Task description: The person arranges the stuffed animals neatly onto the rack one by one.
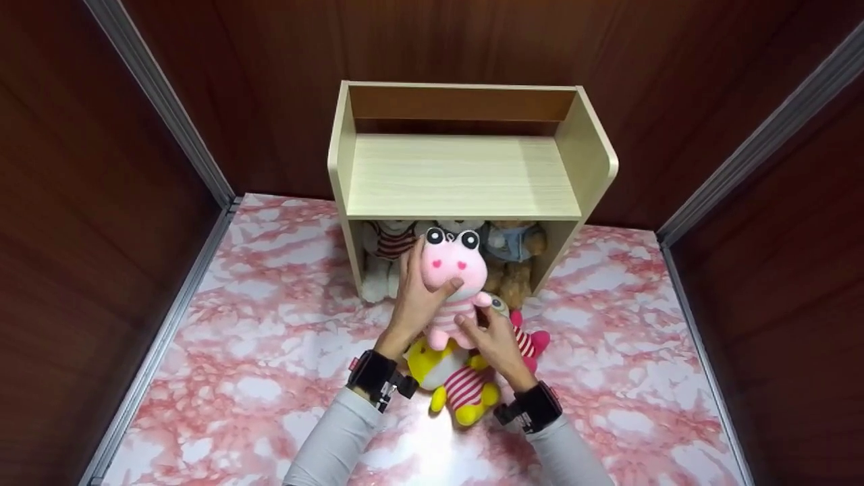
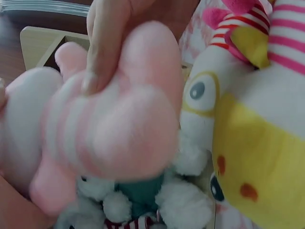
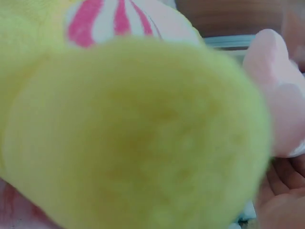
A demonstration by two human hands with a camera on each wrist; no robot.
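Note:
A pink frog-like plush toy (image 1: 455, 270) with round black-and-white eyes and a striped body is held up in front of the shelf by both hands. My left hand (image 1: 413, 300) grips its head side, thumb across the front. My right hand (image 1: 499, 341) pinches the lower body, its thumb on the striped belly. Below the hands lies a yellow plush toy (image 1: 466, 391) with a pink-striped body, its foot filling much of the right wrist view. Partly behind my right hand lies a plush toy (image 1: 528, 341) with red stripes and pink limbs.
A pale wooden two-level shelf (image 1: 459, 175) stands against the brown back wall. Its lower compartment holds several plush toys, among them a brown bear (image 1: 516, 246) in blue and a white one (image 1: 391, 243) in stripes. Red-and-white marbled flooring (image 1: 270, 378) surrounds it, bounded by brown side panels.

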